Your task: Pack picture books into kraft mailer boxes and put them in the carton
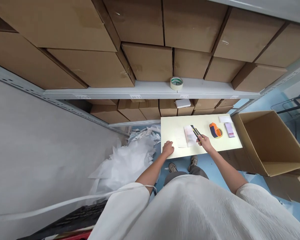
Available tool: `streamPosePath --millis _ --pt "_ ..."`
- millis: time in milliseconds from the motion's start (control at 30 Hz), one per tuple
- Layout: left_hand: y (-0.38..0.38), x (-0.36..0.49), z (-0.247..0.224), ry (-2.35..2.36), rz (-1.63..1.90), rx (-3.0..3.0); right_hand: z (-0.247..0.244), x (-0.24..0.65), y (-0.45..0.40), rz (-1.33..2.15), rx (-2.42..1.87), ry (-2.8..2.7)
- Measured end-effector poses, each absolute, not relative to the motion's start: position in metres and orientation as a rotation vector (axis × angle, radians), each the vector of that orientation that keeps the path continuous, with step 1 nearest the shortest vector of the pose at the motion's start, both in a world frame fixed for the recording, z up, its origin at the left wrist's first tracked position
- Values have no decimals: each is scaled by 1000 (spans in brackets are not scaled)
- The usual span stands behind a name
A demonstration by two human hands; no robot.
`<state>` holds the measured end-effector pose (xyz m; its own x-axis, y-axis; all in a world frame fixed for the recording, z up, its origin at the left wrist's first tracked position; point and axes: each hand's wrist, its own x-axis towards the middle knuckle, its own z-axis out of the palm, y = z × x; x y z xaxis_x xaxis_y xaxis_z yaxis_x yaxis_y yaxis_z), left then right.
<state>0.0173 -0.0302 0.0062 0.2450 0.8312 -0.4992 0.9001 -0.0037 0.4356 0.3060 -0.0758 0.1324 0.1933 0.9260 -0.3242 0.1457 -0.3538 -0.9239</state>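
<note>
My right hand [203, 142] is closed around a black and yellow utility knife [195, 131], which points up and left. Beneath the knife lies a pinkish printed sheet or packet [189, 139], with a paler sheet [181, 139] joining it on the left. I cannot tell whether the knife touches the packet. At the left end of the cream tabletop [173, 125], my left hand [168, 148] rests with its fingers on the surface, holding nothing visible. An orange and dark blue tape dispenser [215, 130] sits to the right of my right hand.
At the tabletop's right end are a white packet [225, 119] and a purple packet [229, 130]. A large open carton [270, 143] stands beside it. Crumpled white wrapping [130, 160] covers the floor at left. A tape roll [176, 83] sits on the carton-filled shelf ahead.
</note>
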Motion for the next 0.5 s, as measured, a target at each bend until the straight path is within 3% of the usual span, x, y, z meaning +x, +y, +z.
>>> streamPosePath --millis 333,500 --pt "-1 76 20 1528 -90 1860 170 367 -37 1437 -1394 -1112" --pt "17 100 26 1536 -139 1868 200 408 1 1221 -1449 -1266"
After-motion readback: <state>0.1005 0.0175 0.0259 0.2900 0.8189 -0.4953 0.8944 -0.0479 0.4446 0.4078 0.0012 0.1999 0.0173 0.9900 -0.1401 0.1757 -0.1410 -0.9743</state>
